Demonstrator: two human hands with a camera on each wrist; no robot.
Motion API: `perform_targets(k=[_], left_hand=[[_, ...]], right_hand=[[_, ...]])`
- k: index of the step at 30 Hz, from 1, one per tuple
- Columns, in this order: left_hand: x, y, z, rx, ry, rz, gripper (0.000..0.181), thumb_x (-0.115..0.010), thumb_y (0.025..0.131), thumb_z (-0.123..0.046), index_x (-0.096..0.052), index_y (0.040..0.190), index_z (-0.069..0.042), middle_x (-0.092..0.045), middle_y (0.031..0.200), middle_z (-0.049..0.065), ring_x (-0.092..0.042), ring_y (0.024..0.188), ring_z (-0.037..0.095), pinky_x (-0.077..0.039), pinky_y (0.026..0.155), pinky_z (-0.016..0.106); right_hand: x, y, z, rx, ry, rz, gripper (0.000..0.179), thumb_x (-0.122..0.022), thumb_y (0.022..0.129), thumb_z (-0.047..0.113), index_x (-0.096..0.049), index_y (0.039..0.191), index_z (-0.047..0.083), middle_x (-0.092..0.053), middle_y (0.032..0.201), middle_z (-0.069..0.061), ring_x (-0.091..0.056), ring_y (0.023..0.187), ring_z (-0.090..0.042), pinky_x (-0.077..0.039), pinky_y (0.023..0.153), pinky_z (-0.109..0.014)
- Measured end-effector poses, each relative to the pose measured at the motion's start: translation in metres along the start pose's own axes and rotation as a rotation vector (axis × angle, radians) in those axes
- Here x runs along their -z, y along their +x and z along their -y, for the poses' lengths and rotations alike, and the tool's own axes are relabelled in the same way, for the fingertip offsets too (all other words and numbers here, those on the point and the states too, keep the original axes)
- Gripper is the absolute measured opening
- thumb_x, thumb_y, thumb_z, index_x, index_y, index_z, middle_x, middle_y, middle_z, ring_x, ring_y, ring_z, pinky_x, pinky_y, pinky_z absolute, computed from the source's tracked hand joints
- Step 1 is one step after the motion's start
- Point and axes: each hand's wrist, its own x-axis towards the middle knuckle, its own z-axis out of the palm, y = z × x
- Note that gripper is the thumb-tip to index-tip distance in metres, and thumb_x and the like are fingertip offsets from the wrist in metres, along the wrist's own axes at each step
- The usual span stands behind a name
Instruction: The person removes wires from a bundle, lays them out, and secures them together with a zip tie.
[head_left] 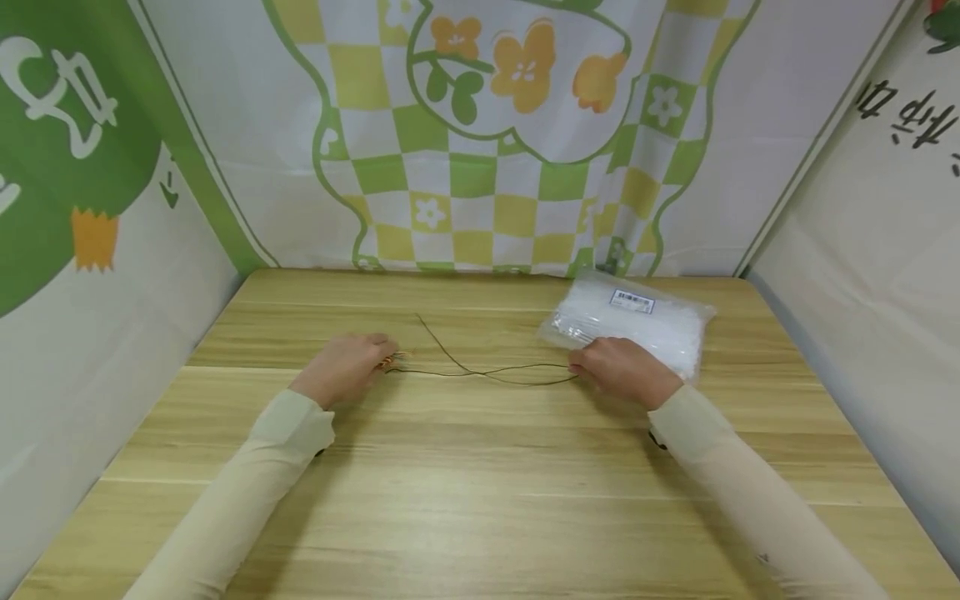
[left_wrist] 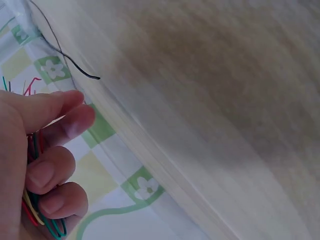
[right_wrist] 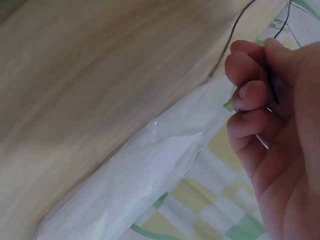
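Curled fingers of my left hand (head_left: 339, 368) hold a bundle of thin coloured wires (left_wrist: 31, 207), with red, green and yellow strands showing in the palm. Across from it, my right hand (head_left: 622, 367) pinches a black wire (right_wrist: 272, 82) between thumb and forefinger, a short tail hanging into the palm. Between the hands, dark wire (head_left: 480, 372) crosses over itself. Two strands run to the right hand, one end reaches the left hand's fingertips, and a loose end points to the back left. In the left wrist view, a black wire end (left_wrist: 85, 73) lies just beyond the thumb and forefinger.
A clear plastic bag (head_left: 630, 321) packed with white items and bearing a barcode label lies at the back right, partly behind the right hand. The wooden table (head_left: 480, 500) ends at a patterned curtain (head_left: 517, 175), with cloth walls on both sides.
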Motion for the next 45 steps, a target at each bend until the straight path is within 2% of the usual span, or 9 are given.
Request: perform_targets(k=[5,11,17,21,25,31,37,41,45], left_hand=[[0.001,-0.001,0.001,0.057,-0.085,0.006,0.008,-0.076,0.096,-0.007,-0.069,0.099,-0.009,-0.076,0.097,0.008,-0.071,0.077,0.022,-0.057,0.067,0.040],[0.002,-0.001,-0.003,0.128,-0.147,0.064,0.012,-0.072,0.098,-0.008,-0.065,0.091,-0.014,-0.067,0.078,-0.001,-0.052,0.063,0.013,-0.039,0.055,0.030],[-0.001,-0.001,-0.010,0.139,-0.155,0.037,0.021,-0.069,0.098,-0.016,-0.057,0.081,-0.018,-0.053,0.066,-0.006,-0.043,0.056,0.010,-0.030,0.051,0.027],[-0.002,0.001,-0.016,0.152,-0.211,0.018,0.031,-0.063,0.101,-0.023,-0.049,0.073,-0.020,-0.041,0.061,-0.008,-0.036,0.053,0.008,-0.026,0.050,0.026],[-0.003,0.003,-0.023,0.134,-0.257,0.006,0.039,-0.058,0.106,-0.028,-0.046,0.070,-0.021,-0.036,0.059,-0.010,-0.033,0.052,0.006,-0.025,0.051,0.025],[0.000,0.008,-0.037,0.088,-0.275,0.011,0.039,-0.056,0.108,-0.027,-0.043,0.071,-0.021,-0.034,0.060,-0.010,-0.030,0.053,0.006,-0.025,0.053,0.024],[0.005,0.016,-0.054,0.023,-0.313,-0.015,0.039,-0.054,0.108,-0.025,-0.042,0.071,-0.022,-0.033,0.063,-0.011,-0.031,0.055,0.004,-0.025,0.055,0.023],[0.008,0.021,-0.066,-0.004,-0.355,0.002,0.038,-0.051,0.109,-0.025,-0.043,0.072,-0.022,-0.034,0.064,-0.012,-0.032,0.056,0.003,-0.027,0.055,0.022],[0.011,0.025,-0.076,-0.038,-0.346,0.011,0.036,-0.049,0.111,-0.027,-0.047,0.075,-0.024,-0.037,0.063,-0.012,-0.036,0.055,0.002,-0.030,0.055,0.022]], right_hand=[[0.002,0.002,0.001,-0.013,0.008,0.013,0.023,-0.069,0.103,0.016,-0.065,0.080,0.014,-0.072,0.076,-0.003,-0.072,0.072,-0.024,-0.058,0.067,-0.044],[0.008,0.000,0.002,-0.045,-0.007,-0.019,0.028,-0.072,0.100,0.017,-0.061,0.075,0.017,-0.069,0.075,0.003,-0.064,0.066,-0.015,-0.056,0.064,-0.039],[0.008,0.000,0.007,0.004,-0.025,-0.086,0.026,-0.077,0.097,0.014,-0.061,0.077,0.015,-0.066,0.075,0.002,-0.063,0.065,-0.015,-0.056,0.063,-0.037],[0.009,0.003,0.016,0.046,-0.036,-0.123,0.024,-0.078,0.096,0.013,-0.061,0.079,0.013,-0.065,0.074,0.001,-0.065,0.067,-0.018,-0.057,0.064,-0.039],[0.013,0.008,0.026,0.096,-0.007,-0.146,0.025,-0.078,0.095,0.010,-0.060,0.078,0.013,-0.064,0.073,0.001,-0.062,0.065,-0.016,-0.055,0.062,-0.036],[0.021,0.016,0.042,0.161,0.036,-0.176,0.025,-0.078,0.096,0.012,-0.061,0.078,0.013,-0.062,0.071,0.004,-0.051,0.061,-0.006,-0.050,0.060,-0.028],[0.026,0.026,0.057,0.210,0.072,-0.171,0.017,-0.076,0.098,0.014,-0.066,0.085,0.013,-0.066,0.077,0.003,-0.054,0.063,-0.005,-0.051,0.062,-0.027],[0.029,0.034,0.067,0.215,0.096,-0.144,0.013,-0.073,0.100,0.016,-0.068,0.089,0.013,-0.068,0.081,0.004,-0.059,0.068,-0.006,-0.053,0.065,-0.026],[0.030,0.041,0.075,0.217,0.117,-0.131,0.009,-0.074,0.101,0.019,-0.071,0.095,0.013,-0.071,0.086,0.004,-0.065,0.072,-0.007,-0.055,0.068,-0.025]])
